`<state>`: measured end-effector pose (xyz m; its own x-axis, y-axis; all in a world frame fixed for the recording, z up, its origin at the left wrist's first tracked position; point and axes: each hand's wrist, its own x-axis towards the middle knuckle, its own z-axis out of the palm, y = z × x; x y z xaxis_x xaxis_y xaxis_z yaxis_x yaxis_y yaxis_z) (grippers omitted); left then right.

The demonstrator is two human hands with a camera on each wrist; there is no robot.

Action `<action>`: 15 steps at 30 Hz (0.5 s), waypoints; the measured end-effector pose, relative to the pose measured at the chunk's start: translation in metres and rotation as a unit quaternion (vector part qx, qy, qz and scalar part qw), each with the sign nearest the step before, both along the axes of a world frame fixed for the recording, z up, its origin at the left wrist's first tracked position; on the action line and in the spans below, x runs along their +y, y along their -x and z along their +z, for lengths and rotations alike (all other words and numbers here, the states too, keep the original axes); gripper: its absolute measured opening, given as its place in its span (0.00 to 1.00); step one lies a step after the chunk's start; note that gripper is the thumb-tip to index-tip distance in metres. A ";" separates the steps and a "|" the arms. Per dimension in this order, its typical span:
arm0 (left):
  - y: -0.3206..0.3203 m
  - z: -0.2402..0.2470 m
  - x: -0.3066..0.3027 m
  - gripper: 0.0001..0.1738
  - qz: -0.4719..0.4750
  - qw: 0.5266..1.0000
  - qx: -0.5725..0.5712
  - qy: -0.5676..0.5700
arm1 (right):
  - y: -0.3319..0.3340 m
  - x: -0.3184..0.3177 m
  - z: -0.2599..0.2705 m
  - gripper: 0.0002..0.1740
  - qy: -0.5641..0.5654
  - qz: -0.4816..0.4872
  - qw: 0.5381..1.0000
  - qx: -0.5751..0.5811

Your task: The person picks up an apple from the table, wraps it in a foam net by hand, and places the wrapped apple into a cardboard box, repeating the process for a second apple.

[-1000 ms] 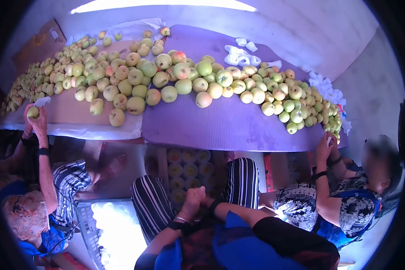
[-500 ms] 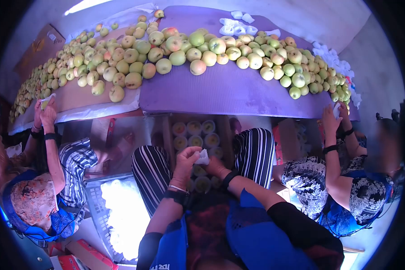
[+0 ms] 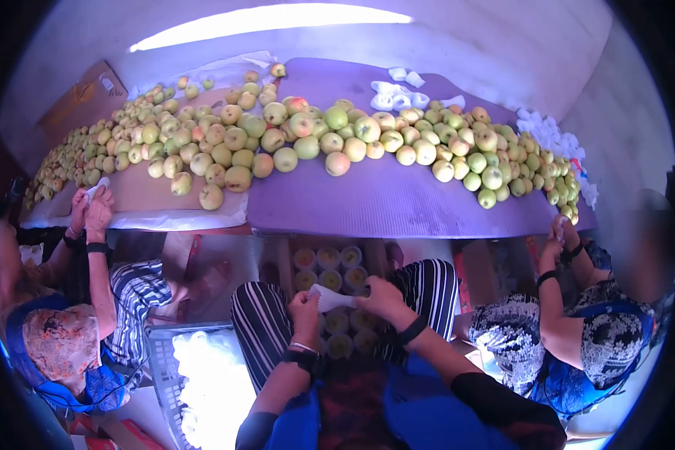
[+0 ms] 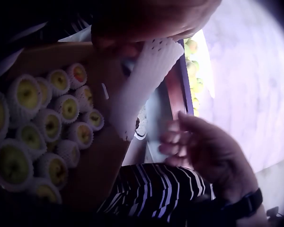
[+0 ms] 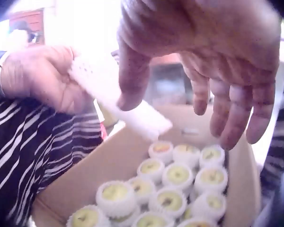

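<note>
The left hand (image 3: 304, 315) is pinching a white foam net sleeve (image 3: 330, 298) near one end, and the sleeve is stretching out flat toward the right hand (image 3: 385, 300). The right fingers are curving loosely, slightly spread — whether the thumb is touching the sleeve, one cannot tell. The sleeve is hanging over a cardboard box (image 5: 241, 184), where sleeved apples (image 5: 177, 175) are standing in rows. Beyond, loose apples (image 3: 285, 159) are lying heaped along a purple ribbed mat (image 3: 352, 199).
</note>
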<state>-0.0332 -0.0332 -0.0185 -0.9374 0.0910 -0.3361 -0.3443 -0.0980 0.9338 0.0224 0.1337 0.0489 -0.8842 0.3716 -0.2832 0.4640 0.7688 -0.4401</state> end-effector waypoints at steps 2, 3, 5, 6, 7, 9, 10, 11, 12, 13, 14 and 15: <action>-0.002 0.000 0.003 0.03 0.012 0.997 -0.070 -0.036 | 0.018 0.018 0.018 0.22 0.035 0.026 0.992 0.122; -0.002 -0.001 0.004 0.04 0.005 0.996 -0.085 -0.042 | 0.032 0.027 0.021 0.17 0.026 0.063 0.976 0.208; -0.002 0.000 0.007 0.04 0.011 0.995 -0.086 -0.048 | 0.062 0.032 0.047 0.14 0.056 0.044 0.963 0.258; -0.001 0.001 0.008 0.04 0.014 0.995 -0.087 -0.052 | 0.080 0.035 0.051 0.14 0.055 0.049 0.963 0.260; -0.001 0.000 0.008 0.04 0.015 0.995 -0.077 -0.063 | 0.097 0.038 0.052 0.15 0.037 0.046 0.956 0.288; 0.001 -0.003 0.010 0.04 0.018 0.995 -0.074 -0.072 | 0.133 0.043 0.053 0.16 0.019 0.048 0.947 0.318; 0.001 -0.004 0.010 0.04 0.016 0.994 -0.072 -0.079 | 0.149 0.044 0.053 0.18 -0.051 0.077 0.927 0.363; 0.002 -0.005 0.009 0.03 0.011 0.994 -0.068 -0.084 | 0.163 0.045 0.053 0.20 -0.119 0.105 0.900 0.405; 0.002 -0.006 0.009 0.03 0.015 0.994 -0.068 -0.083 | 0.176 0.043 0.059 0.20 -0.117 0.109 0.900 0.406; 0.003 -0.006 0.010 0.03 0.020 0.993 -0.076 -0.088 | 0.186 0.040 0.067 0.22 -0.132 0.145 0.892 0.408; 0.004 -0.006 0.011 0.02 0.025 0.992 -0.085 -0.094 | 0.195 0.037 0.071 0.24 -0.148 0.181 0.882 0.409; 0.004 -0.003 0.012 0.02 0.033 0.991 -0.089 -0.096 | 0.202 0.036 0.070 0.24 -0.147 0.183 0.882 0.409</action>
